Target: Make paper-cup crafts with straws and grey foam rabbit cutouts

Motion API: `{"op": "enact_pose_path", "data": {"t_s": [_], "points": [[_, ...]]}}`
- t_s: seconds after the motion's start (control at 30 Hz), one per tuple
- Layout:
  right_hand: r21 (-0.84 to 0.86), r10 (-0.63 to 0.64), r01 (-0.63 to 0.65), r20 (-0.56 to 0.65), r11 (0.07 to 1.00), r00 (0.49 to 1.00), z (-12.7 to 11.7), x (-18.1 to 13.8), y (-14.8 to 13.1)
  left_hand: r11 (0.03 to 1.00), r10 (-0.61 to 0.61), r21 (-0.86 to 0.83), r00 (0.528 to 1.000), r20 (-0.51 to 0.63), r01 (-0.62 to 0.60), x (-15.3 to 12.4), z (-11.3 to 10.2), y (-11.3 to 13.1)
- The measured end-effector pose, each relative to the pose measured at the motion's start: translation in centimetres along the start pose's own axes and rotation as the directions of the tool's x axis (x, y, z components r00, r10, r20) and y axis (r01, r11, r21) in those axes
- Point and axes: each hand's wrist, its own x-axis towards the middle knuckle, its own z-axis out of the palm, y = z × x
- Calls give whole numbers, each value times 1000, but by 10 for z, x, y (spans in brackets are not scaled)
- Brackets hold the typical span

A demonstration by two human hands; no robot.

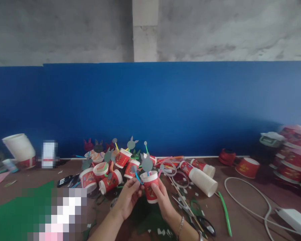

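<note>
My right hand is wrapped round the right side of a red paper cup with a white rim, held upright above the table. A grey paper animal head with pointed ears rises from the cup's mouth. At its left side, a bent blue straw carries a small grey paper disc. My left hand is closed near this straw, thumb and forefinger pinched at it. A pink straw sticks out at the cup's right side.
Behind my hands lie several similar decorated cups. To the right are stacked paper cups, scissors, a green straw, a white cable and a power strip. Green paper lies left; red bowls stand far right.
</note>
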Motion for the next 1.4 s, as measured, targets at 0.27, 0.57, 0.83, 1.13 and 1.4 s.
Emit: {"op": "enact_pose_path", "data": {"t_s": [0.27,0.57,0.83,1.13,1.4], "points": [[-59,-45,50,80,997,996,-6,3,8,994,-105,34,994,-2,105,0,-3,8],[-106,-68,82,133,991,989,-6,2,6,992,-113,58,993,47,110,0,-4,11],[-147,-79,103,162,984,984,-4,2,4,998,-63,-5,994,84,64,0,-4,9],[-241,-100,148,203,959,974,-5,1,7,998,-16,60,993,118,9,-2,2,11],[-296,-91,149,201,943,975,-7,2,8,996,-15,84,993,115,5,-3,4,11]]}}
